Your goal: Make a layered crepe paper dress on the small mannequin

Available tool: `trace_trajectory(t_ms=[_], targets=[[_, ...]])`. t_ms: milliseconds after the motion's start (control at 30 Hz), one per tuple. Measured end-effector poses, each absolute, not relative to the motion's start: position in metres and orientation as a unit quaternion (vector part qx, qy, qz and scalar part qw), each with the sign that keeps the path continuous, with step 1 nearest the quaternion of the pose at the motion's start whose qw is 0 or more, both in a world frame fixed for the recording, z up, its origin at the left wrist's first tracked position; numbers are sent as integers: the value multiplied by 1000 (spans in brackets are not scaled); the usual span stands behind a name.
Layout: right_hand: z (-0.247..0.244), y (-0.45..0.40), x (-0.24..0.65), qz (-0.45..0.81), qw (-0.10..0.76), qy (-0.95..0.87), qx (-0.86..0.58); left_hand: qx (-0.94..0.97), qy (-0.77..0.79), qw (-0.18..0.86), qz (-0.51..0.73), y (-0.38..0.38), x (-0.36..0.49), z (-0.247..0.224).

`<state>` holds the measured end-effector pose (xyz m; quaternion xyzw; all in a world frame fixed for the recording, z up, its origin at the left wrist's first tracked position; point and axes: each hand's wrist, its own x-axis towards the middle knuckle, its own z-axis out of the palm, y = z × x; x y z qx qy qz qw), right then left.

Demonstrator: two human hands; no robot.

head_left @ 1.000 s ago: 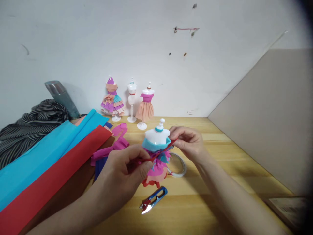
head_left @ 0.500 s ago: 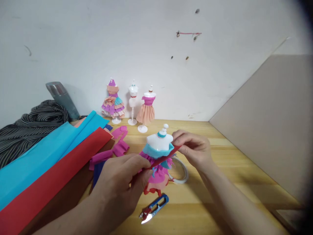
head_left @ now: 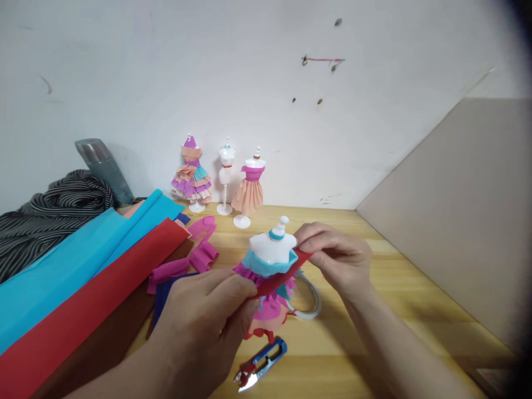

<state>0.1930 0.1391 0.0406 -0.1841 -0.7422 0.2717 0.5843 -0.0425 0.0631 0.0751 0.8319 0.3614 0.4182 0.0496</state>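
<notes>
Stretched slantwise between my two hands is a red crepe paper strip [head_left: 282, 276]. My left hand [head_left: 208, 316] pinches its lower left end between thumb and fingers. Its upper right end is pinched in my right hand [head_left: 336, 252]. Just behind the strip stands a small white mannequin [head_left: 271, 247] in a layered paper dress, with a light blue top band and pink, peach and red tiers below. The strip and my left hand cover part of the dress. Thread snips [head_left: 264, 363] with a blue handle lie on the table in front of it.
A roll of white tape [head_left: 313, 310] lies behind the dress. Three small mannequins [head_left: 247, 191] stand along the wall. To the left are red [head_left: 100, 299] and blue crepe paper sheets [head_left: 75, 255], pink scraps [head_left: 203, 255], striped cloth [head_left: 54, 205] and a bottle [head_left: 106, 172].
My right hand has shifted slightly right, and more of the red strip's flat face shows. My left hand still pinches the other end. The view has tilted a little.
</notes>
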Motion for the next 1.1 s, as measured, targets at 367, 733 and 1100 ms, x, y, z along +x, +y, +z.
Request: trace_trajectory(t_ms=[367,733,1100], targets=[[35,148,191,372,556,-717,-194,829,366,107,408,63,-38,80],[25,151,196,502,499,-681,-188,752,438,333,363,71,-43,74],[22,152,200,535,493,-660,-187,716,478,351,369,81,-45,70]])
